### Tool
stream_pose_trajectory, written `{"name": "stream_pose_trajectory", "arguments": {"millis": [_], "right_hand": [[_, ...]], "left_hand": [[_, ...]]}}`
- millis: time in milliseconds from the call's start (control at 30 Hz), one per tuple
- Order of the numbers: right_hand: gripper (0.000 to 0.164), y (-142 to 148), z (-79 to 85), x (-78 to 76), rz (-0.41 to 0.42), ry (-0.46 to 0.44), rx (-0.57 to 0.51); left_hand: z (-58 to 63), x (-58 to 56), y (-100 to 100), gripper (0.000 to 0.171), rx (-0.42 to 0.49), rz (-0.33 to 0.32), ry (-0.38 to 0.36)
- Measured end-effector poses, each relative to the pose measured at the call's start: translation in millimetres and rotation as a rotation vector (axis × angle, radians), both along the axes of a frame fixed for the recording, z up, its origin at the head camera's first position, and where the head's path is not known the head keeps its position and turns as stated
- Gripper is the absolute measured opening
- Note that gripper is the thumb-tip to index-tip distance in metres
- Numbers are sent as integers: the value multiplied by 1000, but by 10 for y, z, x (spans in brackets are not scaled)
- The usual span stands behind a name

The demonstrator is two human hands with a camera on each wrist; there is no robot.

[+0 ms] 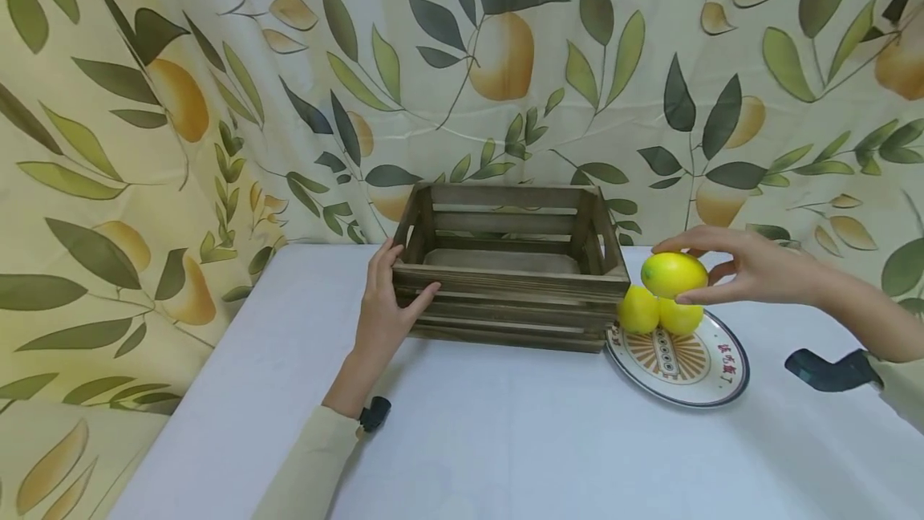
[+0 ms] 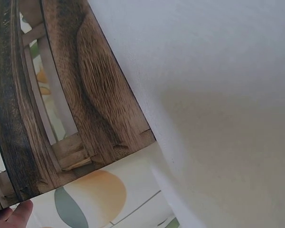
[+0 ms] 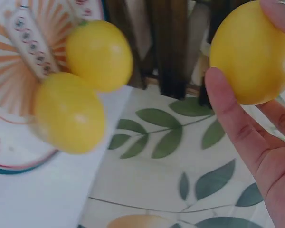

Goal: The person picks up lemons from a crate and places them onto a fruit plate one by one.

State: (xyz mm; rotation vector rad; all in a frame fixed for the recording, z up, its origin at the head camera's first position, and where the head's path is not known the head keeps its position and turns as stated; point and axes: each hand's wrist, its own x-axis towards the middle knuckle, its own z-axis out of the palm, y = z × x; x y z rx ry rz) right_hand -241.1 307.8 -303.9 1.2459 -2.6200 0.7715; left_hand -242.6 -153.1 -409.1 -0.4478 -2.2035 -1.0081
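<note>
A slatted wooden crate stands at the back of the table. My left hand grips its front left corner, thumb along the front slat and fingers on the left side. In my right hand is a yellow lemon, pinched between thumb and fingers, raised above a plate. Two more lemons lie side by side on the plate, near the crate's right end. The right wrist view shows the held lemon against the fingers, with the pair of lemons to its left.
The plate has a dark rim, an orange ray pattern and red characters, and its left edge meets the crate's front right corner. A white cloth covers the table. Behind hangs a curtain printed with leaves and fruit.
</note>
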Motion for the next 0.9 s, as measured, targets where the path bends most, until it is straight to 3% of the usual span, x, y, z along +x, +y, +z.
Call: {"name": "stream_pose_trajectory", "arguments": {"millis": [367, 633, 900], "right_hand": [[59, 49, -569, 210, -94, -183, -23], [56, 77, -739, 279, -121, -266, -7], [55, 146, -863, 324, -82, -284, 33]], "left_hand": [[-18, -19, -3, 75, -6, 2, 22], [1, -23, -8, 74, -7, 5, 25], [-16, -18, -2, 76, -11, 7, 9]]}}
